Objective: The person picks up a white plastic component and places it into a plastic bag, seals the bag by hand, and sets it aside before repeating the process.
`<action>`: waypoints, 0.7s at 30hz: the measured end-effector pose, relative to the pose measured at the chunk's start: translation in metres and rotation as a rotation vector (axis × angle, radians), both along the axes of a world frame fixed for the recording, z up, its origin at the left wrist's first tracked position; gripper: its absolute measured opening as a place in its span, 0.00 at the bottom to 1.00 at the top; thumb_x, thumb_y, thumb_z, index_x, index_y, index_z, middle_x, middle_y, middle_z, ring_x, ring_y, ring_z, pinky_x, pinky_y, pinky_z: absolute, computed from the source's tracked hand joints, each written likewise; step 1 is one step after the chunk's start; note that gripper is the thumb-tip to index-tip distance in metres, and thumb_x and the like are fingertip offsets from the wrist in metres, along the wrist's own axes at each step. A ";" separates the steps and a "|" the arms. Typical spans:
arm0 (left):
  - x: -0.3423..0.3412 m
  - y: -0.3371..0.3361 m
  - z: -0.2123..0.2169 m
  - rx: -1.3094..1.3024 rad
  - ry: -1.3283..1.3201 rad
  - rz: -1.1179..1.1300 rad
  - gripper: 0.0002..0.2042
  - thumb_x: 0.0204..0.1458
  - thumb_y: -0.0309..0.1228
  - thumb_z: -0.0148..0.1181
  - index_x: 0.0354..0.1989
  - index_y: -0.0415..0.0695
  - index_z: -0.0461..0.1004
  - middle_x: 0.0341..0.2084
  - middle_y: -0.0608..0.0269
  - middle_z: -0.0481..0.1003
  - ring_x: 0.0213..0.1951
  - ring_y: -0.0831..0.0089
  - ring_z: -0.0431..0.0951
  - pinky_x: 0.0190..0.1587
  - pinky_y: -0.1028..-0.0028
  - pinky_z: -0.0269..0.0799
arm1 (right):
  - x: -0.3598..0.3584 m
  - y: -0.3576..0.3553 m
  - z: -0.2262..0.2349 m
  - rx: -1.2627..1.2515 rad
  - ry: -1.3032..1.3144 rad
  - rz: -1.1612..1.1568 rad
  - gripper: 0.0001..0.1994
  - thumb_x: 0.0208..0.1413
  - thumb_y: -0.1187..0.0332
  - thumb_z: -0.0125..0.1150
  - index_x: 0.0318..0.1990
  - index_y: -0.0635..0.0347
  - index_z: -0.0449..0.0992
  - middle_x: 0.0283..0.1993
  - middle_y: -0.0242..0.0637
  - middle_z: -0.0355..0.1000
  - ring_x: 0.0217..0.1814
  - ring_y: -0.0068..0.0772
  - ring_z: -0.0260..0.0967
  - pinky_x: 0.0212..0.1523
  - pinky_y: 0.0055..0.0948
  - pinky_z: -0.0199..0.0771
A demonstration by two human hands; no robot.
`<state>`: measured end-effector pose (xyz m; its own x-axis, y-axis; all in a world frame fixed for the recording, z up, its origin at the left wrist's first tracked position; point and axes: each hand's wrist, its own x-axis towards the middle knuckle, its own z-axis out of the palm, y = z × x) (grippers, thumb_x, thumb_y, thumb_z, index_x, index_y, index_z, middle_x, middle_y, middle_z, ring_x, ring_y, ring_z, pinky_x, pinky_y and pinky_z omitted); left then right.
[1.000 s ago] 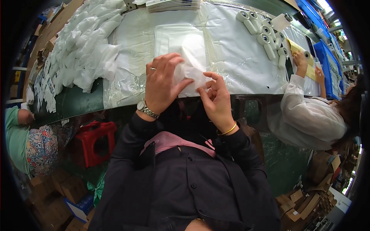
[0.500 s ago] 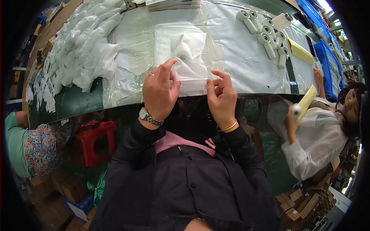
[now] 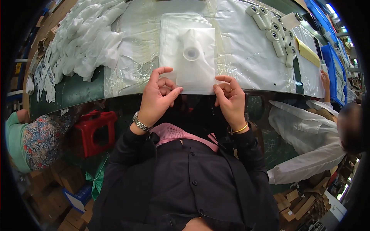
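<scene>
The person wears a black buttoned shirt (image 3: 192, 181), with pink mesh cloth (image 3: 175, 133) across the waist. Beyond it, both hands are raised over the near edge of the tabletop (image 3: 250, 57). The left hand (image 3: 160, 90), below a metal watch (image 3: 140, 121), has its forefinger extended and other fingers curled, the thumb tip at the near left corner of a frosted plastic bag (image 3: 196, 77). The right hand (image 3: 230, 96), a gold-coloured bangle (image 3: 239, 129) at its wrist, has its thumb and forefinger apart at the bag's right edge. Whether either hand grips the film cannot be told.

The bag lies flat in the middle of the tabletop's near edge; a round white piece (image 3: 191, 54) with a greyish centre shows through it. Under and beyond it is a stack of similar bags (image 3: 168, 46). Toward the tabletop's left edge spreads a heap of crumpled white plastic bags (image 3: 84, 42), with printed paper labels (image 3: 48, 84) by the near left corner. Toward the far right corner lie white round-ended pieces (image 3: 274, 36), and beside them a yellow strip (image 3: 308, 53).
</scene>
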<state>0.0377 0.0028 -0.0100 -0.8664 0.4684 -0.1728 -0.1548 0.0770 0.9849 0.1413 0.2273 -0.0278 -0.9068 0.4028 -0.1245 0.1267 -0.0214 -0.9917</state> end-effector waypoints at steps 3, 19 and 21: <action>-0.006 -0.010 0.006 0.004 -0.176 -0.034 0.17 0.67 0.28 0.68 0.59 0.35 0.73 0.24 0.64 0.79 0.17 0.84 0.73 0.21 0.83 0.63 | 0.005 0.000 -0.002 0.009 0.012 -0.007 0.15 0.69 0.79 0.64 0.61 0.65 0.74 0.35 0.26 0.78 0.27 0.10 0.67 0.27 0.14 0.66; -0.011 -0.006 -0.008 0.064 -0.368 -0.075 0.13 0.70 0.35 0.65 0.42 0.35 0.82 0.18 0.62 0.80 0.13 0.85 0.70 0.16 0.82 0.60 | -0.009 -0.020 0.030 0.769 0.322 0.167 0.08 0.61 0.78 0.73 0.46 0.61 0.84 0.34 0.30 0.76 0.24 0.17 0.67 0.26 0.21 0.65; -0.012 -0.008 -0.008 0.064 -0.362 -0.077 0.13 0.70 0.35 0.65 0.42 0.35 0.82 0.18 0.63 0.80 0.13 0.85 0.70 0.16 0.82 0.60 | -0.018 -0.029 0.027 0.762 0.331 0.192 0.08 0.60 0.77 0.74 0.45 0.61 0.84 0.35 0.31 0.76 0.24 0.20 0.67 0.26 0.22 0.65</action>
